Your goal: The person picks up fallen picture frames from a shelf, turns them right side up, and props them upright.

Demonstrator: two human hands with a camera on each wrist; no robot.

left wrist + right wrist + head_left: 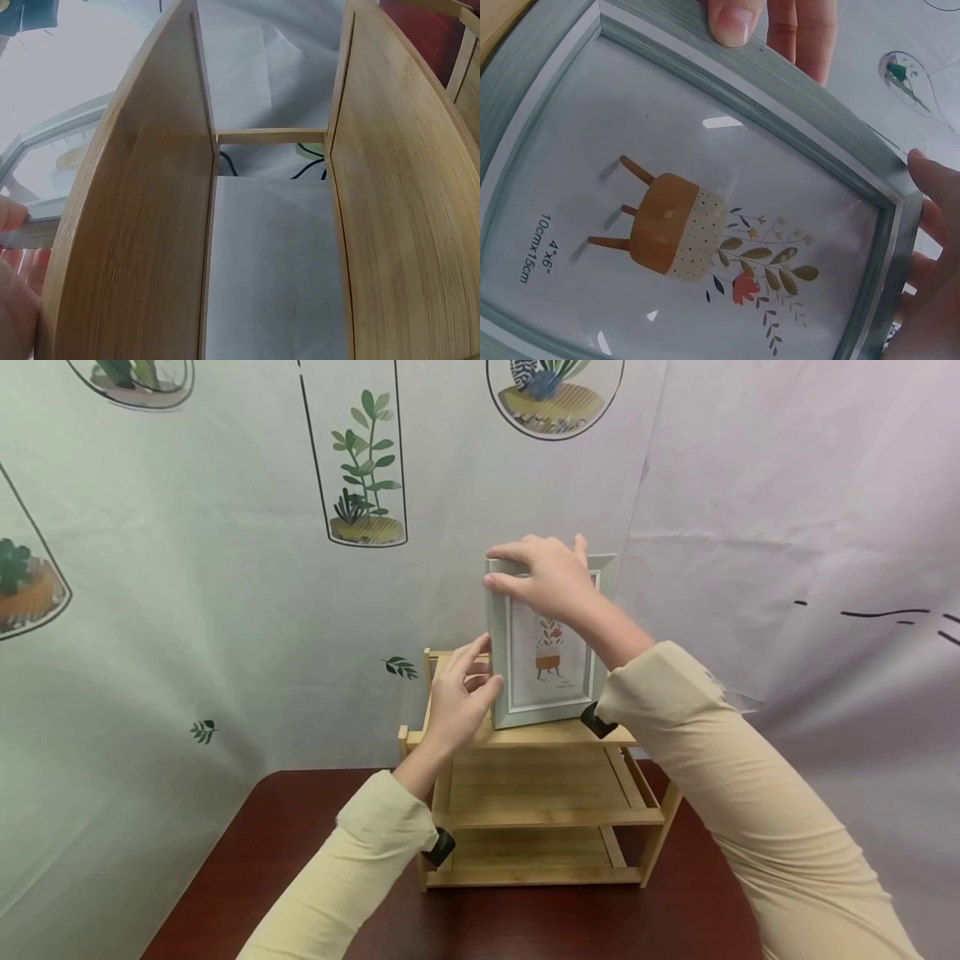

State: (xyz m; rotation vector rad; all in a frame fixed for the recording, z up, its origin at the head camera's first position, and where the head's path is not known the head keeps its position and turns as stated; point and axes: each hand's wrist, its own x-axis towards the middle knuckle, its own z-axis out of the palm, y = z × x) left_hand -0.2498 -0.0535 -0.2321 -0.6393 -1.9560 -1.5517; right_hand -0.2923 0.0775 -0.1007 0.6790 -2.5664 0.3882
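A picture frame (pixel 551 689) with a pale grey-green border stands upright on the top board of a wooden shelf rack (pixel 547 817). Its picture shows a flower in an orange pot on legs. At the frame's upper left corner, my right hand (pixel 551 578) grips the top edge, thumb in front and fingers behind. My left hand (pixel 459 697) pinches the left side lower down; in the right wrist view its thumb (pixel 733 22) lies on the border. Only part of that hand shows at the left wrist view's edge, beside the rack's boards (pixel 135 210).
The rack has two lower boards and stands on a dark red table (pixel 247 860). Behind it hangs a pale cloth backdrop (pixel 247 568) printed with plants in glass containers.
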